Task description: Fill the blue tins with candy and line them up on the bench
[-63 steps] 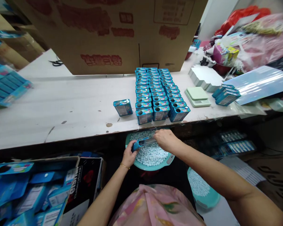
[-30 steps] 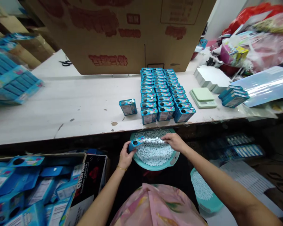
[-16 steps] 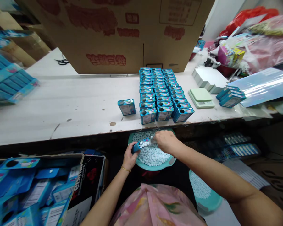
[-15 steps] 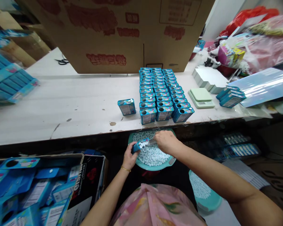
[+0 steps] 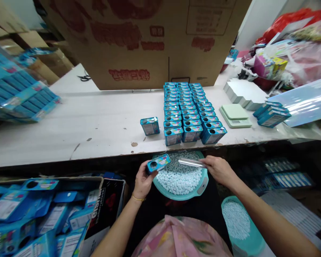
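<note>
My left hand (image 5: pixel 143 184) is wrapped round a small blue box (image 5: pixel 158 163) with a dark round hole in its top. It holds this box over the left side of a turquoise basin (image 5: pixel 171 196), which is heaped with small pale-blue pellets (image 5: pixel 179 181). In my right hand (image 5: pixel 217 170) is a shiny metal scoop (image 5: pixel 190 163), kept above the pellets with its tip pointing left, apart from the box. Whether pellets lie in the scoop, I cannot make out.
Rows of blue boxes (image 5: pixel 192 134) stand on the white table (image 5: pixel 101 121), with a single box (image 5: pixel 150 126) to their left. A green scale (image 5: pixel 235 116) sits further right. Lower left is a carton of blue boxes (image 5: pixel 42 217); lower right, a second turquoise tub (image 5: pixel 248 246).
The scoop has drawn away rightward from the box. White pellets showed at the box's opening before; now its top faces up with a dark hole. The whole view has shifted slightly.
</note>
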Motion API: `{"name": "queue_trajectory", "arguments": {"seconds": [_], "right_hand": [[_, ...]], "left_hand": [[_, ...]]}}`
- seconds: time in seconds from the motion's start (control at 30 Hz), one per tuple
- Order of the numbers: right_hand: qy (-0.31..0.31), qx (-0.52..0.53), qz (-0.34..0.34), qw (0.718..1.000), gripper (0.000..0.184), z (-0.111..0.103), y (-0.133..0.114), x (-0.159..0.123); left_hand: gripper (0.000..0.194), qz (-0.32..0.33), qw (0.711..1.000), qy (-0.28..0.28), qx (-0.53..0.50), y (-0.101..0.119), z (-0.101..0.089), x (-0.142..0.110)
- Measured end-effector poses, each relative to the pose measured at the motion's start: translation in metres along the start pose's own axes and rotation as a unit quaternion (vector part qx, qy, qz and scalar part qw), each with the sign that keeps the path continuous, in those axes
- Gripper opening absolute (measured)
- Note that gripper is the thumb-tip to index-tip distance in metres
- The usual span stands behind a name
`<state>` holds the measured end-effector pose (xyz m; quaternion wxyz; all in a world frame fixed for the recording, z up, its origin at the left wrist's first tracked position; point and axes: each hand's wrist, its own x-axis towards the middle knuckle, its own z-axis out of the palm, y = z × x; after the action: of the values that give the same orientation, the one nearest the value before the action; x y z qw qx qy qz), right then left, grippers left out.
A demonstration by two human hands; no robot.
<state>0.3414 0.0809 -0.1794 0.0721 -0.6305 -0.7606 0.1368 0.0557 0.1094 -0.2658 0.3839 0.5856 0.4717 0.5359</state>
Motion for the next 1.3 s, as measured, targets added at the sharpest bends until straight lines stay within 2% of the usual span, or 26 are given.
{"name": "queue_trajectory", "arguments": {"seconds": [0.13, 0.27, 0.33, 0.4, 0.5, 0.57, 0.63, 0.67, 0.7, 0.73, 0.77, 0.8, 0.83, 0.9, 0.93, 1.03, 1.1, 1.13, 1.2, 1.3], "right_hand": [[0.008, 0.077, 0.010, 0.997, 0.033, 0.022, 0.018, -0.006], [0.007, 0.118, 0.017, 0.993, 0.033, 0.038, 0.019, -0.006], [0.005, 0.134, 0.010, 0.991, 0.033, 0.044, 0.018, -0.005], [-0.008, 0.152, -0.004, 0.988, 0.033, 0.052, 0.018, -0.002], [-0.034, 0.182, -0.015, 0.983, 0.034, 0.069, 0.024, 0.003], [-0.040, 0.193, -0.006, 0.980, 0.035, 0.083, 0.033, 0.008], [-0.045, 0.195, 0.004, 0.980, 0.036, 0.096, 0.042, 0.013], [-0.051, 0.195, 0.008, 0.979, 0.037, 0.102, 0.047, 0.015], [-0.059, 0.196, 0.010, 0.979, 0.037, 0.107, 0.051, 0.017], [-0.066, 0.198, 0.012, 0.978, 0.037, 0.112, 0.054, 0.017], [-0.071, 0.201, 0.016, 0.977, 0.038, 0.115, 0.056, 0.017], [-0.074, 0.203, 0.018, 0.976, 0.038, 0.118, 0.057, 0.017], [-0.075, 0.204, 0.021, 0.976, 0.038, 0.121, 0.058, 0.017], [-0.072, 0.204, 0.020, 0.976, 0.038, 0.123, 0.055, 0.017], [-0.072, 0.204, 0.016, 0.976, 0.038, 0.124, 0.052, 0.018], [-0.075, 0.204, -0.002, 0.976, 0.038, 0.125, 0.042, 0.020], [-0.081, 0.201, -0.017, 0.976, 0.038, 0.126, 0.039, 0.022], [-0.081, 0.195, -0.023, 0.977, 0.038, 0.127, 0.038, 0.023], [-0.076, 0.161, -0.027, 0.984, 0.036, 0.129, 0.040, 0.025], [-0.061, 0.062, -0.017, 0.996, 0.034, 0.128, 0.045, 0.026]], "left_hand": [[0.042, 0.053, 0.998, 0.018, -0.004, 0.020, -0.007, 0.048], [0.036, 0.047, 0.997, 0.003, 0.064, 0.018, -0.013, 0.098], [0.030, 0.035, 0.988, 0.040, 0.148, 0.015, -0.012, 0.114], [0.029, 0.029, 0.969, 0.092, 0.228, 0.015, -0.009, 0.119], [0.041, 0.060, 0.961, 0.109, 0.247, 0.022, -0.012, 0.106], [0.042, 0.112, 0.959, 0.115, 0.235, 0.028, -0.028, 0.085], [0.038, 0.132, 0.943, 0.179, 0.249, 0.031, -0.061, 0.056], [0.035, 0.117, 0.928, 0.225, 0.272, 0.031, -0.084, 0.040], [0.033, 0.082, 0.908, 0.274, 0.306, 0.029, -0.110, 0.024], [0.033, 0.020, 0.881, 0.311, 0.355, 0.026, -0.137, 0.009], [0.033, -0.064, 0.854, 0.303, 0.419, 0.021, -0.164, -0.006], [0.034, -0.159, 0.827, 0.238, 0.484, 0.015, -0.188, -0.019], [0.035, -0.248, 0.802, 0.124, 0.529, 0.008, -0.209, -0.030], [0.035, -0.294, 0.794, 0.024, 0.532, -0.006, -0.235, -0.049], [0.039, -0.298, 0.796, -0.013, 0.527, -0.012, -0.240, -0.056], [0.050, -0.286, 0.797, -0.061, 0.528, -0.020, -0.240, -0.068], [0.047, -0.265, 0.801, -0.074, 0.532, -0.014, -0.239, -0.070], [0.042, -0.244, 0.813, -0.065, 0.525, -0.007, -0.239, -0.070], [0.036, -0.196, 0.856, 0.003, 0.479, 0.015, -0.241, -0.069], [0.040, -0.160, 0.921, 0.177, 0.307, 0.056, -0.231, -0.068]]}}
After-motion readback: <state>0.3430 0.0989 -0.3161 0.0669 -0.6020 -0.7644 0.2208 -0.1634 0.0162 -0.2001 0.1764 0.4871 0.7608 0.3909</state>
